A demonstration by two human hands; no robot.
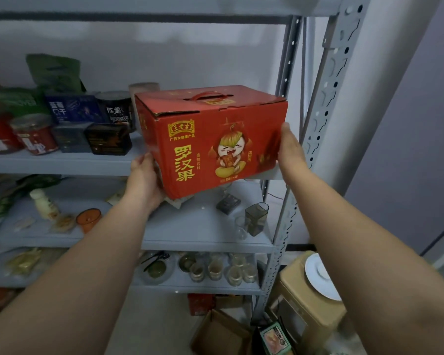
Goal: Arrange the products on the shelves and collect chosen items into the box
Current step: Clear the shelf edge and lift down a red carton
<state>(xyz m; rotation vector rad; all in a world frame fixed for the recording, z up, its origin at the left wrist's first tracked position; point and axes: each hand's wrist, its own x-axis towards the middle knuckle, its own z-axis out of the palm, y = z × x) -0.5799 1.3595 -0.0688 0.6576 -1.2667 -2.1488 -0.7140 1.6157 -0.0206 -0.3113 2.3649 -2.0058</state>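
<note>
A red drink carton point(205, 139) with yellow lettering, a cartoon figure and a red carry handle on top sits tilted at the right end of the upper grey shelf point(62, 162), its front overhanging the edge. My left hand point(144, 180) holds its lower left corner from beneath. My right hand point(291, 149) presses flat against its right side, fingers straight. A brown cardboard box point(221, 334) lies open on the floor below.
Jars, dark tins and green bags crowd the upper shelf's left. The middle shelf point(203, 231) holds a bottle, an orange cup and glass containers. Small glasses fill the lower shelf. A grey upright post point(315, 139) stands right of the carton; a tan tin with a white plate is below.
</note>
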